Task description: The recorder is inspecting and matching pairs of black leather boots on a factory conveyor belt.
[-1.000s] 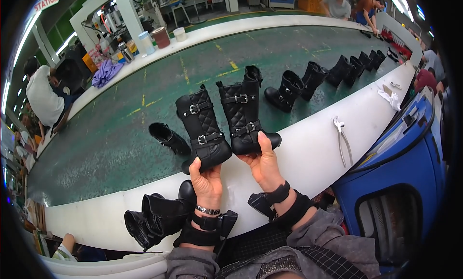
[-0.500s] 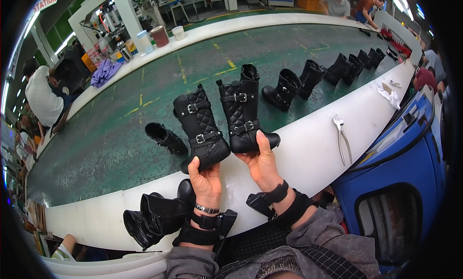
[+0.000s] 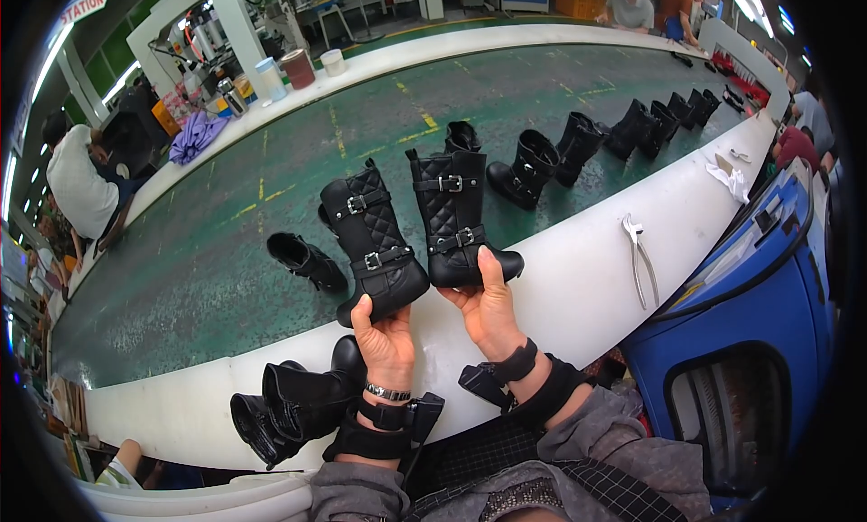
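In my left hand (image 3: 386, 346) is a black quilted boot (image 3: 366, 242) with two buckled straps, gripped by the sole, its shaft tilted up and away. A matching boot (image 3: 452, 219) is in my right hand (image 3: 489, 310), the thumb pressed on its foot part and the fingers beneath. The two boots are side by side, soles toward me, above the edge of the green belt (image 3: 226, 314). Left of my left wrist, a pair of black boots (image 3: 312, 400) lies on the white ledge (image 3: 433, 359). Another small boot (image 3: 307, 260) lies on the belt beyond.
Several black boots (image 3: 524, 168) line the belt toward the far right. Metal pincers (image 3: 639, 260) and a white cloth (image 3: 728, 181) lie on the right ledge. A blue machine (image 3: 731, 341) stands to my right. People (image 3: 86, 179) sit across the belt, near a purple cloth (image 3: 199, 135) and tubs (image 3: 296, 68).
The boots standing on the belt have shifted slightly left. Both hands keep their hold on the two boots, almost unmoved.
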`<state>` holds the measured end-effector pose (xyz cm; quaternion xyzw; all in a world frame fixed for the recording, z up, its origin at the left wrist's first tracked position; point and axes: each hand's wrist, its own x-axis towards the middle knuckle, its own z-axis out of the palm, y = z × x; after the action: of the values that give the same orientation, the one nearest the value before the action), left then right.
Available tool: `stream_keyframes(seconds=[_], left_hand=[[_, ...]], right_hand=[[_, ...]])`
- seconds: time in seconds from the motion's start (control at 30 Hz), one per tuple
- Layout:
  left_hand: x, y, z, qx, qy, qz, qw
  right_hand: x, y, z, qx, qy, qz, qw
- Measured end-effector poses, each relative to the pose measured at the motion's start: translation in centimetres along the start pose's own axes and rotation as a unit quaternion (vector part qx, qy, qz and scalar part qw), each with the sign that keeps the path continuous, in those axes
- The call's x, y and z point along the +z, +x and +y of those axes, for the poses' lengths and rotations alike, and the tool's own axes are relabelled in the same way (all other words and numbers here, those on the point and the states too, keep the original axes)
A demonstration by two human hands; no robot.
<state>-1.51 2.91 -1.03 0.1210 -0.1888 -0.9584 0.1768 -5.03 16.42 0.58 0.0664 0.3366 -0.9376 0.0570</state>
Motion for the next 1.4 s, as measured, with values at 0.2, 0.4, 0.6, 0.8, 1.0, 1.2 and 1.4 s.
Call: stream_keyframes(seconds=[0.2,0.4,0.6,0.8,1.0,1.2,1.4], left_hand=[[-0.1,0.0,-0.1,0.010,0.006,-0.003,1.000],[0.1,0.0,0.1,0.022,0.018,-0.004,1.000],[1.0,-0.9,0.2,-0.040,-0.005,-0.031,0.999],[1.8,-2.2,-0.1,-0.108,-0.056,-0.049,0.991],[0.5,-2.9,-1.0,-0.147,-0.055,-0.013,0.988],[-2.0,-7.1,-1.6,-0.237,-0.070,-0.019,0.969],[-3.7,-11.2,-2.5,-0.328,-0.098,-0.020,0.939]], right_hand=[[0.1,-0.1,-0.1,-0.006,-0.008,-0.003,1.000],[0.3,-0.1,-0.4,-0.015,-0.023,-0.014,1.000],[0.2,-0.4,-1.2,0.071,0.048,-0.053,0.995],[0.1,-0.6,-1.6,0.114,0.099,-0.091,0.984],[-1.2,-1.1,-2.8,0.081,0.077,-0.024,0.993],[-4.2,-5.4,-5.0,0.083,0.061,-0.046,0.994],[-5.4,-8.8,-6.1,0.097,0.121,-0.008,0.988]])
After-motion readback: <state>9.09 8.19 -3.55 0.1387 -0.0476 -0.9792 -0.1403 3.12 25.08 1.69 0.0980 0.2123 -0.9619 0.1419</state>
